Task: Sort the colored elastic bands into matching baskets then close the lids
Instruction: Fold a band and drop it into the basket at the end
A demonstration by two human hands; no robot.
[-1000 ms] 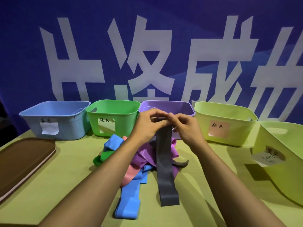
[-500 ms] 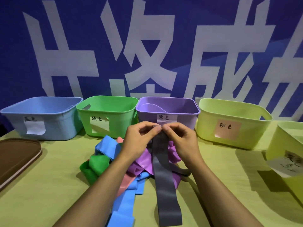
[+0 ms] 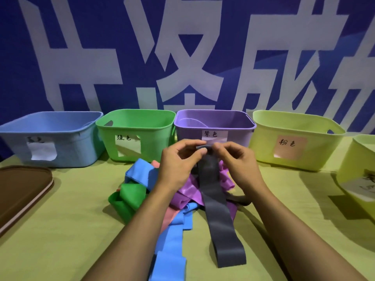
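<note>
Now | both hands [image 3: 178,165] [image 3: 239,165] pinch grey band [image 3: 218,216] | purple basket [image 3: 239,136] behind

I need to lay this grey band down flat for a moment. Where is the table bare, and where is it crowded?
Bare cloth lies between the brown lid and the green band, and right of the grey band up to the yellow-green basket. The band pile under both hands is crowded.

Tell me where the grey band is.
Head view, centre: the grey band hangs from both hands, left hand and right hand, before the purple basket.
</note>
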